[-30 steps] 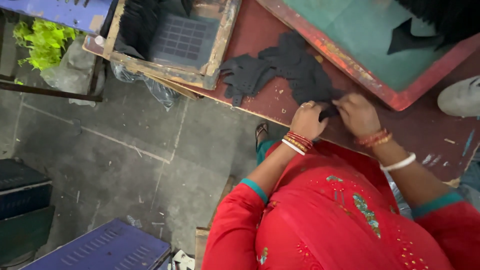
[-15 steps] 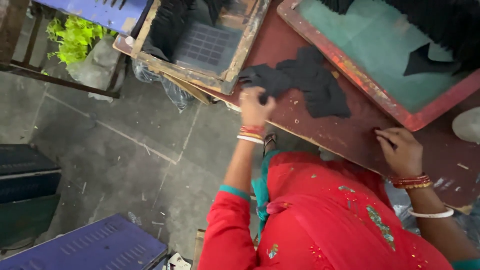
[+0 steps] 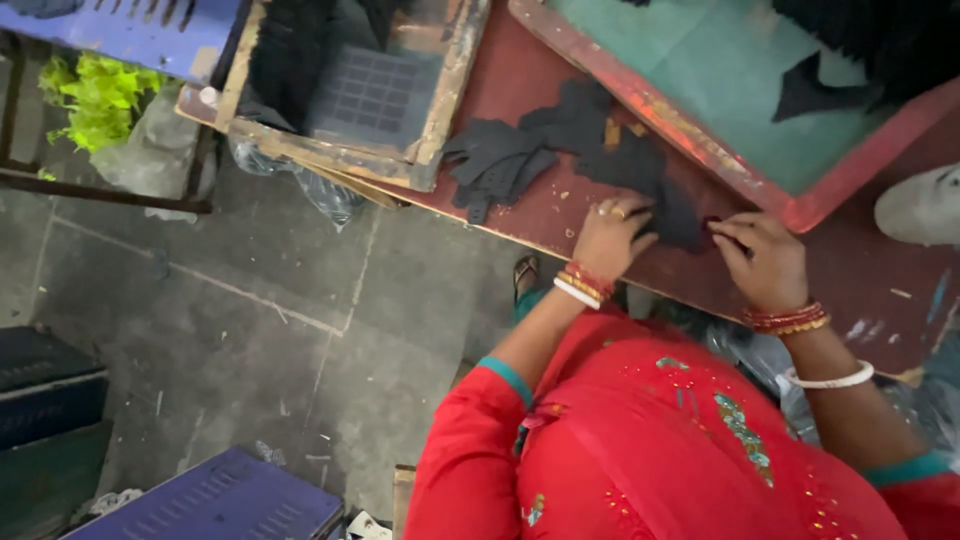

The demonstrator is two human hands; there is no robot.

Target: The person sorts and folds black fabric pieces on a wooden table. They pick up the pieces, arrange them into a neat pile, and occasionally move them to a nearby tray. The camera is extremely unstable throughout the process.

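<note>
My left hand [image 3: 610, 235] and my right hand [image 3: 765, 258] meet on a flat black cut-out piece [image 3: 678, 222] lying on the dark red table [image 3: 530, 90]. Fingers of both hands pinch its near edge from either side. More black pieces spread behind it [image 3: 610, 150], and a separate small stack of black pieces [image 3: 495, 165] lies to the left, near the table's edge. Red sleeves and bangles cover my wrists.
A wooden-framed mesh screen [image 3: 375, 95] hangs over the table's left end. A red-rimmed green board [image 3: 700, 80] lies at the back right. A white shoe [image 3: 920, 205] is at the right. Blue crates [image 3: 220, 500], a dark box [image 3: 45, 400] and a green plant [image 3: 95, 95] stand on the concrete floor.
My left hand was out at the left stack of black pieces; it has come back right to meet my right hand on the black piece.
</note>
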